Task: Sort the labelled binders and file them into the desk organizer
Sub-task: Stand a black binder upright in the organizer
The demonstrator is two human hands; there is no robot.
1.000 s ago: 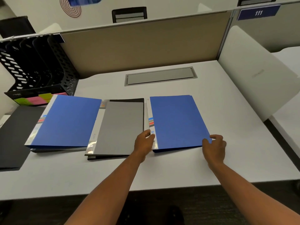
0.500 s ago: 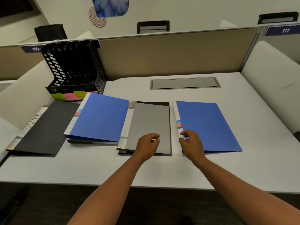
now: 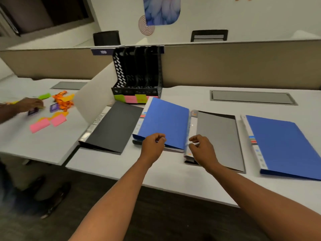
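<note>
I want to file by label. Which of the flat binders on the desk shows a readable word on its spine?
The black binder at the far left of the row. Its clear spine reads "FINANCE"; the spines of the two blue ones and the grey one show only small coloured marks.

Four binders lay flat in a row — black one [image 3: 113, 128] at nine o'clock, blue [image 3: 165, 121], grey [image 3: 218, 138], blue [image 3: 284, 145] at three. Black perforated organizer [image 3: 137, 73] stood upright at twelve — empty slots.

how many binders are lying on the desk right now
4 on top: black binder leftmost, blue binder beside it, grey binder, blue binder rightmost. Dark edges under the left blue and the grey suggest more beneath.
</note>
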